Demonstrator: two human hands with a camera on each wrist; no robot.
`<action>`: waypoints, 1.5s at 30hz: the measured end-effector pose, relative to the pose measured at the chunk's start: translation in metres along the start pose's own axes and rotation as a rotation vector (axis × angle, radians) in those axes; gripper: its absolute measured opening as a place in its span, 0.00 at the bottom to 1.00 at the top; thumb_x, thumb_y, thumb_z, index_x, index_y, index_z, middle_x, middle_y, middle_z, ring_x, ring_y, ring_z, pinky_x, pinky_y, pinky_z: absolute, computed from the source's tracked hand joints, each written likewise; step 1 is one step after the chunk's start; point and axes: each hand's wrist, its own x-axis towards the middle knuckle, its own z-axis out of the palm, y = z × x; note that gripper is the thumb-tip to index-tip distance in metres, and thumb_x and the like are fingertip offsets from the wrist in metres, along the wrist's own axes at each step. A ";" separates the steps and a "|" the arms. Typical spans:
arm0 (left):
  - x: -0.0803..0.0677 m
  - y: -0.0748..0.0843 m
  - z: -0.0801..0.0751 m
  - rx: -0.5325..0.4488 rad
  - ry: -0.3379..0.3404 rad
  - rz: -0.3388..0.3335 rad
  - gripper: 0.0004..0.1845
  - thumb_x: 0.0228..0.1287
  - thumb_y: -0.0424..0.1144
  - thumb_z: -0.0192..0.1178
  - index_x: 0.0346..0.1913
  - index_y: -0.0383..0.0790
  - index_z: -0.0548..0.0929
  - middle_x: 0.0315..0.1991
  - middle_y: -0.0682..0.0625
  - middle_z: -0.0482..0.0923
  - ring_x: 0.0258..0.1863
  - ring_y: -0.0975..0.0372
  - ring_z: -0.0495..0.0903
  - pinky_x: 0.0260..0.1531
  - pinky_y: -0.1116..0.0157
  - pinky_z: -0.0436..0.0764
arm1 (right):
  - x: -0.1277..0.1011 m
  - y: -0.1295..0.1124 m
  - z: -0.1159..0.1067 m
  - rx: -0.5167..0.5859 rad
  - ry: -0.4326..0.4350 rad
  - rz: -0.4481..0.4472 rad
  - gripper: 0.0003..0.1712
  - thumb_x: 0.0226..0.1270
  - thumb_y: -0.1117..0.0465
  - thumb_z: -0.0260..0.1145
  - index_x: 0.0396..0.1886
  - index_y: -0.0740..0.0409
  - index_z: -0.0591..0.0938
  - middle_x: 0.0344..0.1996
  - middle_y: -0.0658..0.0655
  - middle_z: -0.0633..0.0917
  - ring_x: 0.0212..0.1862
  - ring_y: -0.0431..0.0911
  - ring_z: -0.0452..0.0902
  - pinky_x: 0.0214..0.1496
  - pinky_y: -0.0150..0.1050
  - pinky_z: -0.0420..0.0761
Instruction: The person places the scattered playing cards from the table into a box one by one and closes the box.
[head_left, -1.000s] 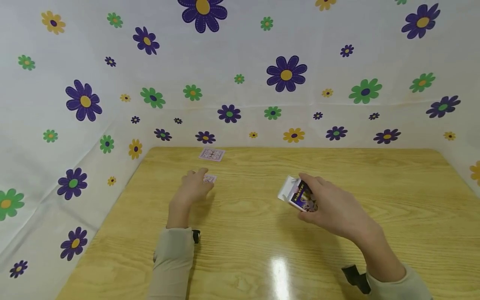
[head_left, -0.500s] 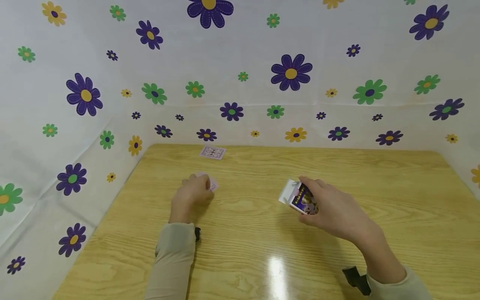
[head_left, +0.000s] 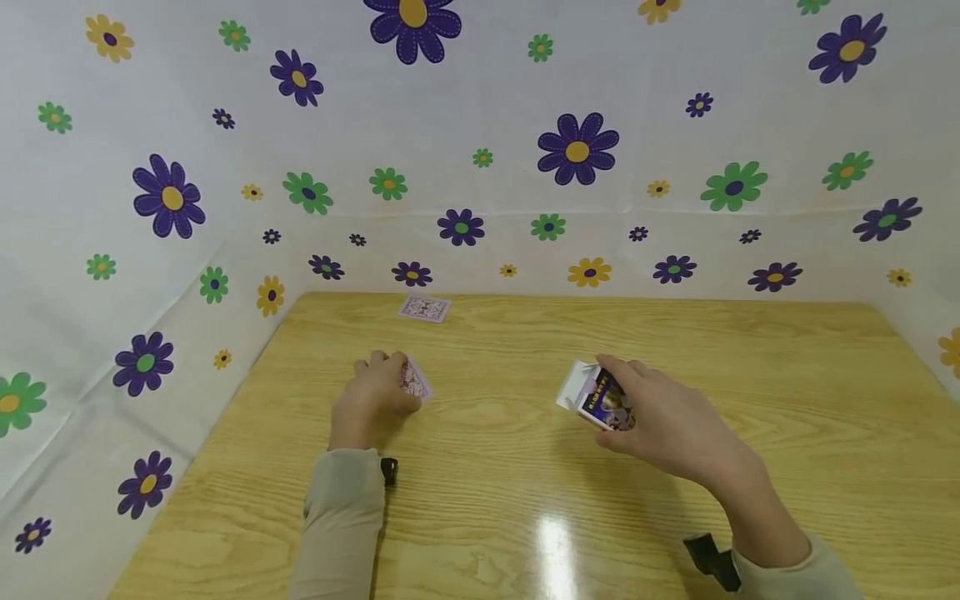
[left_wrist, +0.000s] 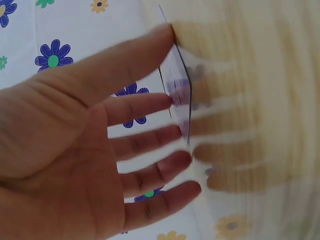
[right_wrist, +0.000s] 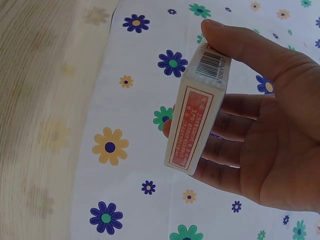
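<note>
Status: card collection, in progress.

The right hand (head_left: 660, 421) holds the card box (head_left: 600, 398) above the counter (head_left: 525, 467), tilted, with its white flap open and facing left. In the right wrist view the thumb lies on the barcoded end of the card box (right_wrist: 197, 120) and the remaining fingers (right_wrist: 225, 130) curl behind it, so the box is clamped between thumb and fingers. No card is visible entering the mouth of the box.

The left hand (head_left: 375, 392) is at the left-centre of the counter, and it has a playing card (head_left: 414, 381) at its fingertips. In the left wrist view the card (left_wrist: 177, 80) stands on edge, raised off the wood, with the thumb at its upper end and the spread fingers (left_wrist: 150, 107) touching along its length. The view is blurred; whether the grip is firm cannot be told.

A second playing card (head_left: 424, 308) lies flat, back up, near the far edge of the counter, well apart from both hands.

Assessment: the box is open and presented, and one card is lifted. Judged from these positions, that card is not yet in the box, and the far card is untouched. Two cards appear to remain outside the box; the contents already inside cannot be seen.
</note>
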 end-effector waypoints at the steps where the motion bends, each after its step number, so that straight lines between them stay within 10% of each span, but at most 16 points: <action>1: 0.000 0.000 0.000 -0.005 -0.006 0.004 0.44 0.55 0.40 0.69 0.74 0.36 0.62 0.68 0.32 0.59 0.56 0.43 0.64 0.47 0.48 0.73 | 0.000 0.000 0.000 0.001 -0.001 0.000 0.49 0.54 0.52 0.78 0.72 0.61 0.65 0.47 0.59 0.81 0.34 0.43 0.73 0.30 0.35 0.74; 16: -0.001 0.011 0.001 -0.036 -0.083 0.011 0.23 0.56 0.39 0.73 0.49 0.33 0.75 0.40 0.41 0.74 0.39 0.52 0.73 0.40 0.58 0.75 | 0.001 -0.003 0.002 -0.012 -0.030 0.005 0.50 0.54 0.50 0.78 0.73 0.61 0.66 0.55 0.64 0.80 0.35 0.43 0.73 0.30 0.35 0.73; 24: 0.003 0.031 0.000 -0.257 0.007 0.144 0.18 0.71 0.36 0.57 0.58 0.32 0.70 0.37 0.42 0.78 0.29 0.58 0.77 0.27 0.66 0.76 | 0.000 -0.002 0.002 -0.008 -0.035 0.007 0.50 0.55 0.50 0.78 0.73 0.62 0.65 0.56 0.64 0.80 0.35 0.43 0.73 0.31 0.35 0.74; 35: -0.044 0.093 -0.013 -0.585 0.202 0.380 0.15 0.75 0.36 0.54 0.59 0.39 0.69 0.35 0.43 0.82 0.21 0.56 0.80 0.23 0.63 0.82 | 0.000 -0.003 0.000 -0.022 -0.025 0.000 0.50 0.54 0.51 0.78 0.73 0.62 0.66 0.58 0.66 0.79 0.38 0.45 0.75 0.34 0.37 0.75; 45: -0.076 0.140 0.009 -0.659 0.087 0.577 0.25 0.72 0.30 0.57 0.67 0.42 0.64 0.35 0.44 0.83 0.20 0.55 0.83 0.21 0.62 0.84 | -0.001 -0.002 0.000 -0.008 -0.015 -0.023 0.50 0.53 0.53 0.79 0.73 0.63 0.66 0.48 0.61 0.82 0.33 0.43 0.73 0.30 0.34 0.74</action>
